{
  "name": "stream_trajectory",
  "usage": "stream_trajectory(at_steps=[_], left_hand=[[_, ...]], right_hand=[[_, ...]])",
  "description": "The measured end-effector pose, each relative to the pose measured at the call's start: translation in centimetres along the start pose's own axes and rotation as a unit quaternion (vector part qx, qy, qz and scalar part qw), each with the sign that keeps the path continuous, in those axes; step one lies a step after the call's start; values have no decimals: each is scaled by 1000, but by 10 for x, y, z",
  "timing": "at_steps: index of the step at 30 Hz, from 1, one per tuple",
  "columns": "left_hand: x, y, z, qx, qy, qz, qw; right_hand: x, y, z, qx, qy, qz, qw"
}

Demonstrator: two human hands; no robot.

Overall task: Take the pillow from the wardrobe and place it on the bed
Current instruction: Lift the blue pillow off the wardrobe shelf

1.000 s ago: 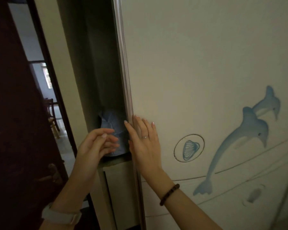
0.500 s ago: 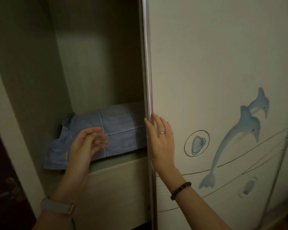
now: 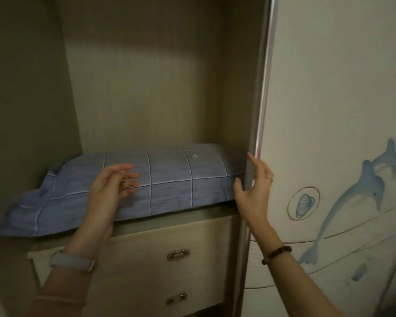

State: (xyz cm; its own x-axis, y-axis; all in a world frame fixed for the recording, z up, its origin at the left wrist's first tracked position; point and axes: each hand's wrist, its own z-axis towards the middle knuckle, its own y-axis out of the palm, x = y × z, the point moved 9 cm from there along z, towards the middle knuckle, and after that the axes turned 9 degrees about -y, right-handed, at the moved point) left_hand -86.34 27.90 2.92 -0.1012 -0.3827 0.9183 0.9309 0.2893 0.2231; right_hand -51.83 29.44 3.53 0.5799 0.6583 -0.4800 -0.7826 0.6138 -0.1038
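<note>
A blue checked pillow [image 3: 169,179] lies flat on a shelf inside the open wardrobe [image 3: 146,88], its left corner hanging over the shelf's front edge. My left hand [image 3: 111,186] hovers just in front of the pillow's middle, fingers spread and curled, holding nothing. At the metal edge of the sliding door [image 3: 329,110] is my right hand [image 3: 254,191], thumb inside and fingers on the door's face, loosely around that edge. The bed is out of view.
Two drawers with metal handles [image 3: 178,254] sit below the shelf. The sliding door, painted with dolphins [image 3: 361,193] and a shell, covers the right side. The wardrobe's side wall stands at the left.
The sliding door has moved far to the right, exposing the whole pillow and the drawers. My right hand has gone with the door's edge; my left hand stays in front of the pillow.
</note>
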Motion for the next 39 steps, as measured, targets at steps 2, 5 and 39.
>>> stream_trajectory(at_steps=[2, 5, 39], left_hand=[[-1, -2, 1, 15, -2, 3, 1000], [1, -7, 1, 37, 2, 3, 999], [-5, -130, 103, 330, -101, 370, 863]], right_hand=[[15, -17, 11, 19, 16, -5, 1000], [38, -39, 26, 44, 29, -17, 998], [150, 90, 95, -238, 146, -178, 943]])
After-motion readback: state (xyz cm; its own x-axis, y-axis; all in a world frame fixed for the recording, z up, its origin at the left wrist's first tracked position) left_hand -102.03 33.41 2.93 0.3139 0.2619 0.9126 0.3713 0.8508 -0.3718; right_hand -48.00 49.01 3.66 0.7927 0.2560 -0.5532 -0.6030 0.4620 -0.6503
